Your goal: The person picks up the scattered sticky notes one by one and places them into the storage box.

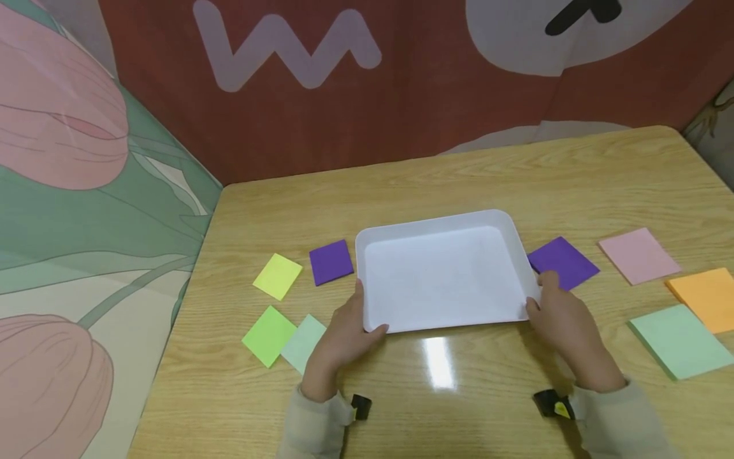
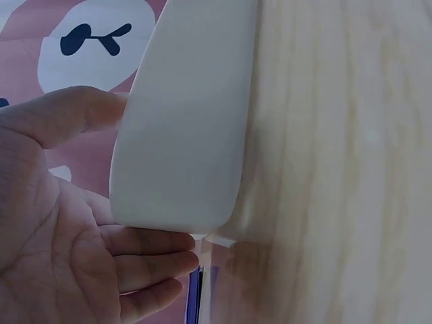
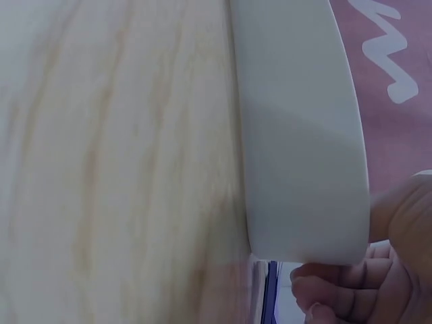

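Observation:
A shallow white rectangular tray [image 1: 436, 277] with nothing in it is at the middle of the wooden table, held at both ends. My left hand [image 1: 346, 331] grips its near left corner, thumb over the front rim. In the left wrist view, the fingers [image 2: 145, 263] reach along the tray's outer end wall [image 2: 179, 121]. My right hand [image 1: 564, 319] grips the near right corner. The right wrist view shows its fingers [image 3: 344, 287] against the tray's end [image 3: 304, 135], its thumb partly hidden behind the rim. Whether the tray's base touches the table is hard to tell.
Left of the tray lie purple [image 1: 331, 262], yellow [image 1: 278, 276], bright green [image 1: 269, 336] and pale green [image 1: 304, 344] paper squares. Right of it are larger purple [image 1: 564, 261], pink [image 1: 639, 255], orange [image 1: 708, 296] and mint [image 1: 682, 341] ones. Printed cloth [image 1: 401, 115] hangs behind the table.

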### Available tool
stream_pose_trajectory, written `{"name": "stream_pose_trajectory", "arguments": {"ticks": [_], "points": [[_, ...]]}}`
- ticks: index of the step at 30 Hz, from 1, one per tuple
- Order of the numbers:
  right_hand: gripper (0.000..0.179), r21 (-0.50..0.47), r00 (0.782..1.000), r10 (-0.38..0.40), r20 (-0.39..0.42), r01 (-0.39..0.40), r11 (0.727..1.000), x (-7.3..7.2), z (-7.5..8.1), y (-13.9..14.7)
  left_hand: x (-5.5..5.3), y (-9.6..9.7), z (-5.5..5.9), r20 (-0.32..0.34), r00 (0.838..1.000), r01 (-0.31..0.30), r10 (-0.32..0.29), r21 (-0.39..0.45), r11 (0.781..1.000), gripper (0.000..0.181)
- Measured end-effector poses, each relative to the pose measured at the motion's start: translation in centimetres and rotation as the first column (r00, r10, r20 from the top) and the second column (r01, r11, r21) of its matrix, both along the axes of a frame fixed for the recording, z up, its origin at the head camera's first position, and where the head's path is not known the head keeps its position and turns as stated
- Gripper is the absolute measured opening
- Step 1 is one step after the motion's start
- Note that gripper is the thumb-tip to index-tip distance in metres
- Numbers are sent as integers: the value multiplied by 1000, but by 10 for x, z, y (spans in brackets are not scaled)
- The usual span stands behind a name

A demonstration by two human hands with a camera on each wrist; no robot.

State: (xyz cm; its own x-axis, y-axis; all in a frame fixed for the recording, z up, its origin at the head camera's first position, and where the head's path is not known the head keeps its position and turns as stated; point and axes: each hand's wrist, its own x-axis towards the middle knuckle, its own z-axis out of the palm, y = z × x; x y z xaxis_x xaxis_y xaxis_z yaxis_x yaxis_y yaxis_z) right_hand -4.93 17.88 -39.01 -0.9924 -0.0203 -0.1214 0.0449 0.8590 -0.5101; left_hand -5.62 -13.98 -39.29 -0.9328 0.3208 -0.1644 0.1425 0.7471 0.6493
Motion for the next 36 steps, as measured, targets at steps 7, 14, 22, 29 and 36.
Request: {"name": "stream_pose_trajectory", "arguments": {"ticks": [7,14,22,29,36], "points": [[29,3,999,24,33,-24,1000,2,1,2,2,-3,2,-26,999,32,-32,-2,999,87],[16,-46,1000,15,-8,-16,999,1,0,1,7,-7,2,-14,999,36,-36,10,999,88],[12,-69,997,-10,-72,5,998,1,-3,0,13,-11,2,-38,998,41,-41,-11,999,88],[25,-74,1000,9,11,-8,997,0,-4,-1,17,-14,0,-47,999,23,-24,-32,999,87],[19,-5,993,100,57,-99,995,-1,-6,-1,24,-26,-3,-64,998,10,-10,-10,1000,81]]}}
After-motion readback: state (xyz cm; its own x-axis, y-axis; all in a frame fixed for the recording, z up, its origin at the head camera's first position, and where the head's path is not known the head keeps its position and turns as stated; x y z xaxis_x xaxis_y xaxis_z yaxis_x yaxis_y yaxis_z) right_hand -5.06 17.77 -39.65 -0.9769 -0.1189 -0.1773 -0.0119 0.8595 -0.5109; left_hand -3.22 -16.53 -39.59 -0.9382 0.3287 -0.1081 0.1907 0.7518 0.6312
